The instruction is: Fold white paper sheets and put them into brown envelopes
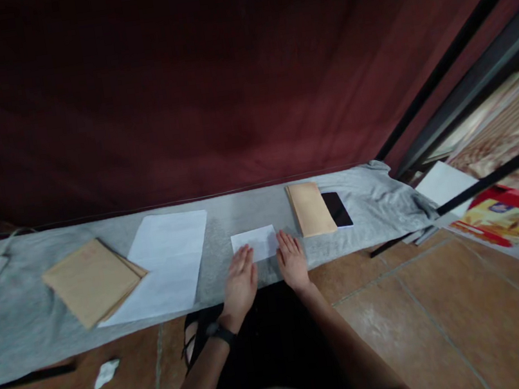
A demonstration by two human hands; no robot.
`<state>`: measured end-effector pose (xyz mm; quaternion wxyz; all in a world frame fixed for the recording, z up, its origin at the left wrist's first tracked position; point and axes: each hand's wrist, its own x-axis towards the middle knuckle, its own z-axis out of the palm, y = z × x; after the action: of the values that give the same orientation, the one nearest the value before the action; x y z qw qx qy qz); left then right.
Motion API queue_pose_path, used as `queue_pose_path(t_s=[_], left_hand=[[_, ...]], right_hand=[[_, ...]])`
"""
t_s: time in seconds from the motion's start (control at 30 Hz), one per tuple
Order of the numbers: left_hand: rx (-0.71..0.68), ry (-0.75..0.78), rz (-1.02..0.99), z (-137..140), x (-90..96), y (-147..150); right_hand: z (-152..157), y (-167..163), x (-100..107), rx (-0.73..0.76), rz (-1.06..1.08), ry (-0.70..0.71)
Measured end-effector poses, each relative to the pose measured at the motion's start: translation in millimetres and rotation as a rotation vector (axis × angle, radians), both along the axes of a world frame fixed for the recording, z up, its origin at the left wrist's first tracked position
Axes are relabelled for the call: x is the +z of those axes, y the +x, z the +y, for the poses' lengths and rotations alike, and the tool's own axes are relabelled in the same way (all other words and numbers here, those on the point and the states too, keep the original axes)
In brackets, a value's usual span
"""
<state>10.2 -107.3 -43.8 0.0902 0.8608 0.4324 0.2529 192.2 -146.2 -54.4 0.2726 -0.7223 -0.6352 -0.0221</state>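
Slip (pixel 262 241), small and white, lies flat on the grey cloth (pixel 247 211) in front of the person, between the sheet (pixel 173 253) and the right stack (pixel 313 209) of brown paper. The left hand (pixel 240 280) is palm down, fingers stretched out nearly side by side, their tips over the slip's near left corner. The right hand (pixel 293 261) is also laid flat, its fingers reaching forward along the slip's right edge. Neither hand pinches anything; how hard they press cannot be told.

The step in hand looks like steadying or smoothing the slip. To do that well, both hands should bear down lightly and evenly, since the cloth is soft and a hard push at one corner could crease the paper or drag a wrinkle under it. One hand is best kept as an anchor while the other strokes outward from the middle. Whether the slip is folded is too small to tell, so its edges deserve a check for alignment. Keeping the right hand clear of the right stack, just beside it, would avoid nudging that or the phone (pixel 338 208) beyond.
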Motion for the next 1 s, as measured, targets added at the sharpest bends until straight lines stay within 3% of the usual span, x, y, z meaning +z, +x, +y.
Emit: queue_pose_path(t_s=[0.1, 0.2, 0.5, 0.8, 1.0], left_hand=[[-0.143, -0.010, 0.099, -16.3, -2.3, 14.5], [-0.142, -0.008, 0.160, -26.4, -6.6, 21.7], [-0.003, -0.028, 0.268, -24.4, -6.5, 22.5], [0.162, -0.030, 0.188, -10.1, -10.7, 0.5], [0.201, -0.008, 0.174, -3.1, -0.2, 2.6]], right_hand=[[-8.2, -4.7, 4.7, 0.200, -0.010, -0.007], [-16.8, -9.6, 6.0, 0.308, -0.016, -0.049], [-21.7, -12.6, 3.7, 0.215, -0.018, -0.091], [-20.7, -15.2, -0.5, 0.157, -0.026, -0.092], [-20.9, -16.6, 1.0, 0.146, -0.001, -0.087]])
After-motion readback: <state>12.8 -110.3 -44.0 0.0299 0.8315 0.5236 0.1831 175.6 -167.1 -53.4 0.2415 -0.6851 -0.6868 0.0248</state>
